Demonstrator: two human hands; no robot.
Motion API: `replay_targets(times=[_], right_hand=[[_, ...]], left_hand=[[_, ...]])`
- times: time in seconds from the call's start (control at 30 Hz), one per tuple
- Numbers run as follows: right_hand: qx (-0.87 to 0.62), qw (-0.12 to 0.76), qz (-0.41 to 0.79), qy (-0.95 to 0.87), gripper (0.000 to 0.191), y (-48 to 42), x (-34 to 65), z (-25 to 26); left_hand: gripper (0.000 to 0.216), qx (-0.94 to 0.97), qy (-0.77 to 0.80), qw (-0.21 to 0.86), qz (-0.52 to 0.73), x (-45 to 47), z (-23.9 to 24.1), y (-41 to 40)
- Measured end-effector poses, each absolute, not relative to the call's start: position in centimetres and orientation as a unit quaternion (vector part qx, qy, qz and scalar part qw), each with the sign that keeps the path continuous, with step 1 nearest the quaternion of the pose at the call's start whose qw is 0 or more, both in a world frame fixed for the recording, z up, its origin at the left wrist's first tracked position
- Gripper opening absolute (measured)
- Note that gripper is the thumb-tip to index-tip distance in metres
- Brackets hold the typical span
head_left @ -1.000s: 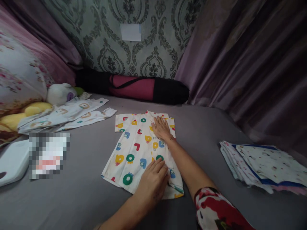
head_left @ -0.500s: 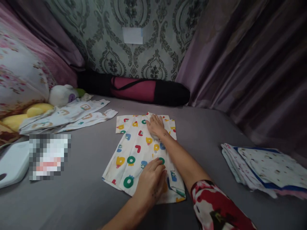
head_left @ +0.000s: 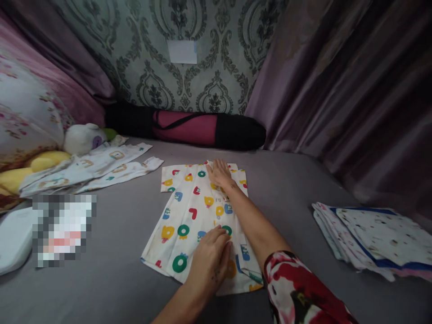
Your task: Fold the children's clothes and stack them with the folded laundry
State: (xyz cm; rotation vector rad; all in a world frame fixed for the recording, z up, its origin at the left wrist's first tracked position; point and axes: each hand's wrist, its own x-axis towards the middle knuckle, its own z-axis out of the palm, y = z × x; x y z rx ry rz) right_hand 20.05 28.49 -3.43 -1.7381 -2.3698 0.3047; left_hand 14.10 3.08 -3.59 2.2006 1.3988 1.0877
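A short-sleeved white shirt (head_left: pixel 184 202) printed with colourful letters and ducks lies spread on the grey bed sheet, its collar end away from me. My right hand (head_left: pixel 219 173) rests palm down near the collar, fingers stretched out on the cloth. Closer to me, my left hand (head_left: pixel 209 256) lies on the lower front of the shirt, fingers loosely bent and touching the fabric; its palm side is hidden. The shirt's lower right edge is turned over, and my right forearm crosses above its right side.
A stack of folded clothes (head_left: pixel 374 238) sits on the right. At left lie white printed pants (head_left: pixel 111 164), a plush toy (head_left: pixel 83 137), a yellow cushion-like thing (head_left: pixel 43 162), a white object (head_left: pixel 15 238) and a blurred-out item (head_left: pixel 64 234). A black and magenta long bag (head_left: pixel 185 128) lies along the wall.
The view has shifted slightly, so everything sits a little lower and further left. Both hands stay nearly in place on the shirt.
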Motion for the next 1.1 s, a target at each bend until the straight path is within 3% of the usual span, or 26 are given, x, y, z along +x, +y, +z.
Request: replay_targets(times=[0.13,0.33,0.63,0.87,1.1], right_hand=[[-0.609,0.086,0.085,-0.784,0.069,27.8,20.7,-4.5],[-0.588,0.066,0.185,-0.784,0.067,27.9,22.8,-2.1],[-0.580,0.082,0.081,-0.807,0.062,22.1,25.7,-5.1],[-0.563,0.101,0.153,-0.806,0.062,21.0,26.8,-3.7],[-0.587,0.085,0.110,-0.798,0.066,13.7,29.0,-4.3]], left_hand=[[0.020,0.770,0.491,0.161,0.376,14.1,-3.5,3.1],[0.020,0.763,0.493,0.180,0.378,13.7,-3.2,3.3],[0.018,0.765,0.496,0.192,0.363,13.3,-2.9,3.6],[0.017,0.766,0.507,0.173,0.355,13.0,-2.8,3.9],[0.018,0.764,0.516,0.168,0.348,13.0,-2.9,3.8]])
